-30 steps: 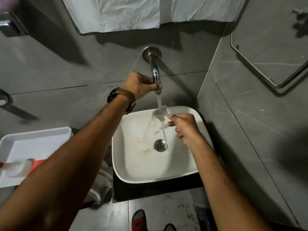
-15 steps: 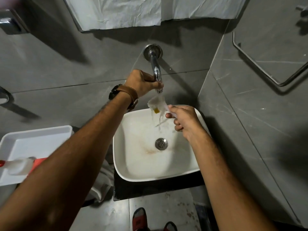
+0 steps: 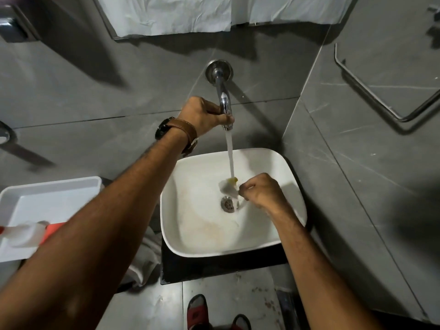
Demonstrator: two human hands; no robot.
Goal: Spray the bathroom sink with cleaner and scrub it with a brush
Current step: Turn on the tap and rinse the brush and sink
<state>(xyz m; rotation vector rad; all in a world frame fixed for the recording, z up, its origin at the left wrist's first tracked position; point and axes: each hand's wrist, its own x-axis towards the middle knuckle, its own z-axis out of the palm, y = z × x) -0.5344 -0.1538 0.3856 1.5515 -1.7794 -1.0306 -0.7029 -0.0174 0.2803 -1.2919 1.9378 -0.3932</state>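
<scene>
A white rectangular sink [image 3: 190, 244] sits against the grey wall, with brownish stains in its basin and a metal drain [image 3: 229, 204]. My left hand [image 3: 203, 114] is closed around the chrome wall tap [image 3: 223, 101], and water streams down from it. My right hand [image 3: 260, 191] is inside the basin, pinching a small white brush with a yellow tip [image 3: 229, 185] under the stream, just above the drain. A spray bottle with a red body [image 3: 26, 233] lies in a white tray at the left.
The white tray [image 3: 54, 189] stands left of the sink. A crumpled cloth [image 3: 145, 260] hangs between tray and sink. White towels [image 3: 171, 15] hang on the wall above. A metal rail [image 3: 381, 96] is on the right wall. Red slippers [image 3: 197, 310] show on the floor below.
My right hand has lowered the brush from near the tap spout down into the basin, close above the drain. The left hand has stayed on the tap and water keeps running.
</scene>
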